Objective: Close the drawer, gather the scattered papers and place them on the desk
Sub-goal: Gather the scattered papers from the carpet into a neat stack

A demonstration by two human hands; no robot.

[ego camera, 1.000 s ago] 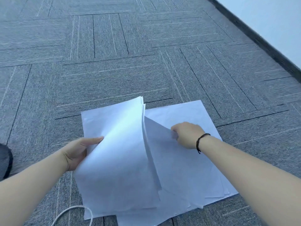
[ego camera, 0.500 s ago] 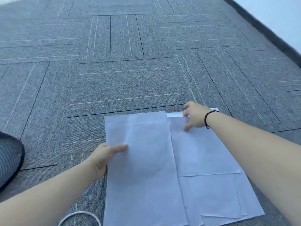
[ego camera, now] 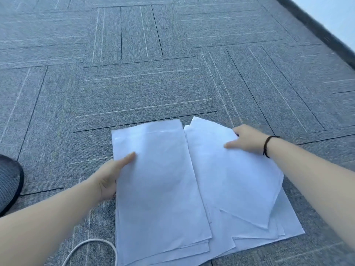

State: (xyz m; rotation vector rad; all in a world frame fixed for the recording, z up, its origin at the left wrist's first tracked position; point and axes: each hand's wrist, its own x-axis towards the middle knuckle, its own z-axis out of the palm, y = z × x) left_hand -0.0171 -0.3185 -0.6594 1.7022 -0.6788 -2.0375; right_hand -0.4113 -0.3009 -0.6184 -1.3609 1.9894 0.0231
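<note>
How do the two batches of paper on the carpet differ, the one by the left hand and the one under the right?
The left batch lies fairly squared, edges nearly aligned; the right batch is fanned, corners poking out at angles. The left hand holds its side edge; the right hand presses on top. Both are plain white sheets on the grey carpet.

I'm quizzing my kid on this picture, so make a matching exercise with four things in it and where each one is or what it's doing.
Things:
1. left hand
2. right hand
3. white cable
4. wristband

Places or states:
A. looped on the carpet near the bottom edge
B. around the right wrist
C. gripping the left edge of the papers
D. resting on the tilted top sheets at the right

Pairs: 1-C, 2-D, 3-A, 4-B
</note>
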